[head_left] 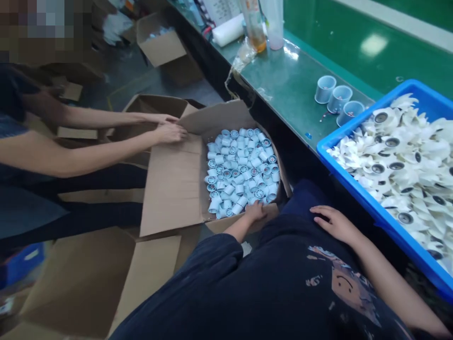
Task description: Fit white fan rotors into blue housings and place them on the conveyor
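A cardboard box (173,189), its flaps folded out, holds many small light-blue cylindrical plastic housings (240,165), some showing spoked ends. My left hand (256,211) is at the box's near edge, its fingers bent over the flap beside the nearest housings. Fingers stretched and holding nothing, my right hand (332,222) lies on my dark-clothed thigh. Across the box, a co-worker's two hands (171,131) touch the far-left flap.
On the green workbench (283,89) at right stand three larger blue cups (339,98) and a blue crate (354,182) full of white fan impellers (406,165). Bottles (255,28) and a white roll (228,30) stand farther back. An open carton (85,278) sits at lower left.
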A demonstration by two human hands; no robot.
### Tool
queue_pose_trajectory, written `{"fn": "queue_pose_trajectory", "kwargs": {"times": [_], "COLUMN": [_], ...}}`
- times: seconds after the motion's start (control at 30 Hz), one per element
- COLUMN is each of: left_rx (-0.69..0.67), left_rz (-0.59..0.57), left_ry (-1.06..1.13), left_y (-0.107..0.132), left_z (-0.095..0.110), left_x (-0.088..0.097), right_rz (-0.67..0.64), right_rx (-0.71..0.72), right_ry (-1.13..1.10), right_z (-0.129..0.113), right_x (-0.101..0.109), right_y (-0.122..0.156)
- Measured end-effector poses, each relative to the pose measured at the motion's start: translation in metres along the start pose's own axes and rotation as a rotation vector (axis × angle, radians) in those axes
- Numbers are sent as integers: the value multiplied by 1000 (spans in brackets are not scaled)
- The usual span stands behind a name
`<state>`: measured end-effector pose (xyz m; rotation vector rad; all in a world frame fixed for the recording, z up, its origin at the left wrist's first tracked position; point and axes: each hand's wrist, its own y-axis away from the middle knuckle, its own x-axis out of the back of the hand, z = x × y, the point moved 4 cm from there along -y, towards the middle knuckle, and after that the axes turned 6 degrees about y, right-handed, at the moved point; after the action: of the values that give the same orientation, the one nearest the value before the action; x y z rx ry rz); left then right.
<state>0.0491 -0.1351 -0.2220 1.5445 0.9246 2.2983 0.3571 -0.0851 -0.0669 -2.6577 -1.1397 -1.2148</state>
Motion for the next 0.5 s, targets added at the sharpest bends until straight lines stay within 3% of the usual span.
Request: {"fn": "queue_pose_trajectory", "kwargs": {"times": [0.07, 0.17, 0.33, 0.4, 0.5], "left_rx": [-32, -61, -10, 20, 18], "left_rz": [38, 101, 131, 136, 126], "left_ry": [63, 164, 274, 294, 322], "left_y": [-11, -36, -80, -87, -85], "left_z": [13, 48, 106, 111, 100], "left_x": [8, 13, 5, 3, 8], "right_rz": [51, 106, 102, 93, 63], "right_rx": [-69, -189, -352, -384, -396], "right_ry": [-37, -58, -14, 28, 104], "right_z": [9, 25, 45, 52, 62], "right_x": [4, 6, 2, 2, 3], "right_y": [21, 51, 82, 88, 91]}}
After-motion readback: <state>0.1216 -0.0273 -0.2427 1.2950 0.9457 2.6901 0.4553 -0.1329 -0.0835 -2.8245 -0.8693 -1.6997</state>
